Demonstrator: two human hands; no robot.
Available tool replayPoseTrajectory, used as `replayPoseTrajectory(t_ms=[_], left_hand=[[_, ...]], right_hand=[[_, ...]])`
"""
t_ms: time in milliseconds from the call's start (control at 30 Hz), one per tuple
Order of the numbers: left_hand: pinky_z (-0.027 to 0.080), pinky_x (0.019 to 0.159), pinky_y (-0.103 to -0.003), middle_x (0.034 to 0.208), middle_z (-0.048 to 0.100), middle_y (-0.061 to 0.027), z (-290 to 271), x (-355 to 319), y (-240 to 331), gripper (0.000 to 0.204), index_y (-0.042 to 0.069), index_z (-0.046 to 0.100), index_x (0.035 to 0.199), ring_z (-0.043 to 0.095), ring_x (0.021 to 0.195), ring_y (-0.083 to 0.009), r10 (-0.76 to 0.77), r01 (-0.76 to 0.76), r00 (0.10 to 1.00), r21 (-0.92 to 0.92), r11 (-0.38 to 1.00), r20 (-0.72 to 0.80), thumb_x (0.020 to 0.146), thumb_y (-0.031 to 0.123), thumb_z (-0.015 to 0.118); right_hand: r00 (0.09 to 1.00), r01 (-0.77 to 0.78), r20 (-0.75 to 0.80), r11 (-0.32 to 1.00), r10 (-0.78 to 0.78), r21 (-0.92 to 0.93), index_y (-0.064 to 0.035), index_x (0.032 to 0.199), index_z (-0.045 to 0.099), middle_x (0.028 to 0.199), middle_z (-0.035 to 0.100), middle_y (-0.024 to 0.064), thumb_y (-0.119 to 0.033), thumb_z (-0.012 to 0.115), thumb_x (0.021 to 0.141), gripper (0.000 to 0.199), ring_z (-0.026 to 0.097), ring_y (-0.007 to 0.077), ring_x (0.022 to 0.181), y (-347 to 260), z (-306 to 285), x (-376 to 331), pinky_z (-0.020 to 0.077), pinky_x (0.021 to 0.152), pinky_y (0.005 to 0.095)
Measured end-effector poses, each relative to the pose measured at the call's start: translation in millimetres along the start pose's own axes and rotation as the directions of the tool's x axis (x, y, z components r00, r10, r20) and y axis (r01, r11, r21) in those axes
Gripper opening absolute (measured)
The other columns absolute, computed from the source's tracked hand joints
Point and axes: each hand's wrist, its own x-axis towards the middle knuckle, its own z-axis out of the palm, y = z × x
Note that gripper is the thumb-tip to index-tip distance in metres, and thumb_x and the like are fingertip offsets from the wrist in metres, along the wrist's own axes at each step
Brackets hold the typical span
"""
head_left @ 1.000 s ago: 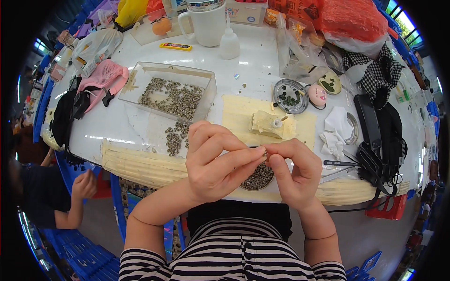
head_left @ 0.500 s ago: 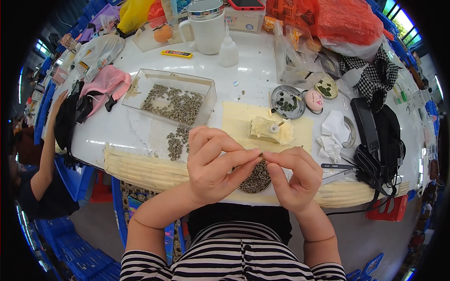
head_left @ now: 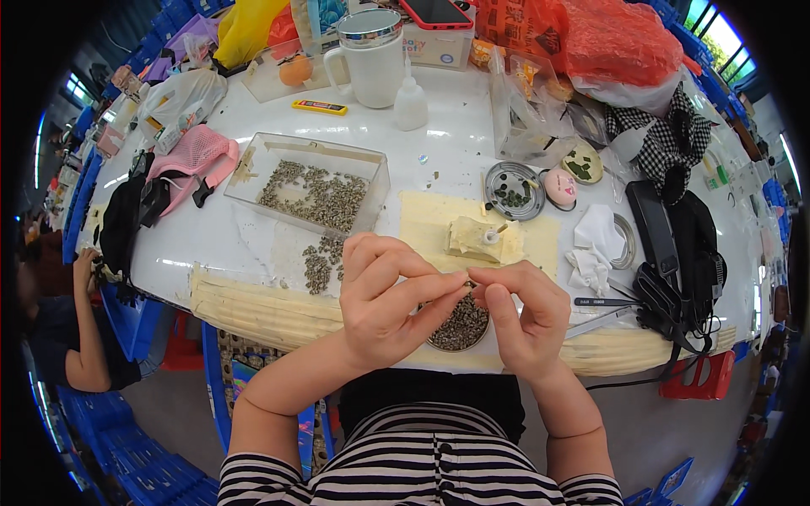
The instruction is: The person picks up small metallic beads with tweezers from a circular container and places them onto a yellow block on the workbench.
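Note:
My left hand (head_left: 390, 302) and my right hand (head_left: 521, 314) meet fingertip to fingertip just above a small round dish (head_left: 460, 327) heaped with tiny dark pieces, at the table's near edge. Both pinch one such small piece between them; it is almost hidden by the fingers. Beyond my hands a pale yellow block (head_left: 478, 240) lies on a yellow mat (head_left: 434, 226). A clear plastic tray (head_left: 305, 181) of the same small dark pieces sits to the left, with a loose pile (head_left: 321, 263) spilled before it.
A round metal tin (head_left: 515, 190) with green bits, a small pink doll head (head_left: 559, 187), white tissue (head_left: 595, 244), black bag (head_left: 683, 244) and tweezers (head_left: 601, 320) lie right. A white mug (head_left: 371, 55), bottle (head_left: 411, 103), pink cap (head_left: 192, 160) stand farther back. Another person's arm (head_left: 80, 337) is at left.
My hands have stayed together over the dish, shifting only slightly. The person at the left has lowered their arm.

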Motion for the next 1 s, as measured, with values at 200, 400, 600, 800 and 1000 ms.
replayPoseTrajectory(t_ms=[200,400,600,800,1000], left_hand=[[0.035,0.075,-0.035,0.08,0.062,0.0065,1.5,0.6,-0.6,0.028,0.014,0.078,0.091,0.055,0.08,-0.0169,-0.005,0.005,1.0,0.013,1.0,-0.005,0.065,0.009,0.087],[0.037,0.075,-0.033,0.08,0.063,0.0051,1.7,0.6,-2.4,0.028,0.013,0.078,0.092,0.055,0.08,-0.0176,-0.009,0.009,1.0,0.016,1.0,0.011,0.066,0.007,0.087],[0.039,0.075,-0.033,0.08,0.063,0.0034,1.2,3.0,-0.6,0.028,0.012,0.078,0.093,0.054,0.081,-0.0189,-0.005,0.005,1.0,0.005,1.0,0.01,0.067,0.004,0.086],[0.04,0.075,-0.032,0.08,0.063,0.002,-1.6,2.6,-0.2,0.029,0.01,0.078,0.094,0.055,0.081,-0.0196,-0.013,0.013,1.0,0.008,1.0,0.026,0.067,0.003,0.087],[0.04,0.074,-0.032,0.08,0.063,0.0022,-1.1,2.7,-1.0,0.03,0.01,0.078,0.094,0.055,0.081,-0.0196,-0.016,0.016,0.999,-0.004,1.0,0.036,0.066,0.002,0.087]], right_hand=[[0.983,0.108,-0.124,0.97,-0.137,-0.217,0.0013,0.105,0.074,0.085,0.069,0.0104,0.0,0.071,0.089,0.016,0.063,0.0163,0.069,-4.5,-10.0,13.0,0.0498,0.064,0.0269],[0.982,0.115,-0.065,0.838,-0.176,-0.534,-0.0035,0.101,0.073,0.088,0.065,0.0091,-0.004,0.076,0.083,0.018,0.062,0.0253,0.081,-4.0,-25.4,41.2,0.0492,0.071,0.0341],[0.993,0.102,0.005,0.818,-0.12,-0.566,-0.0034,0.095,0.071,0.086,0.063,0.0081,-0.009,0.077,0.083,0.014,0.06,0.0273,0.083,9.4,-21.0,41.8,0.0482,0.072,0.037],[0.966,0.163,-0.078,0.818,-0.245,-0.552,-0.0037,0.091,0.071,0.084,0.064,0.0069,-0.004,0.078,0.081,0.012,0.06,0.0242,0.078,-3.1,-22.2,41.2,0.0474,0.068,0.0333],[0.975,0.132,-0.163,0.984,-0.15,-0.117,0.0012,0.096,0.066,0.088,0.068,0.0085,-0.005,0.068,0.094,0.007,0.064,0.0167,0.081,-3.9,-21.2,25.7,0.0509,0.072,0.0287]])
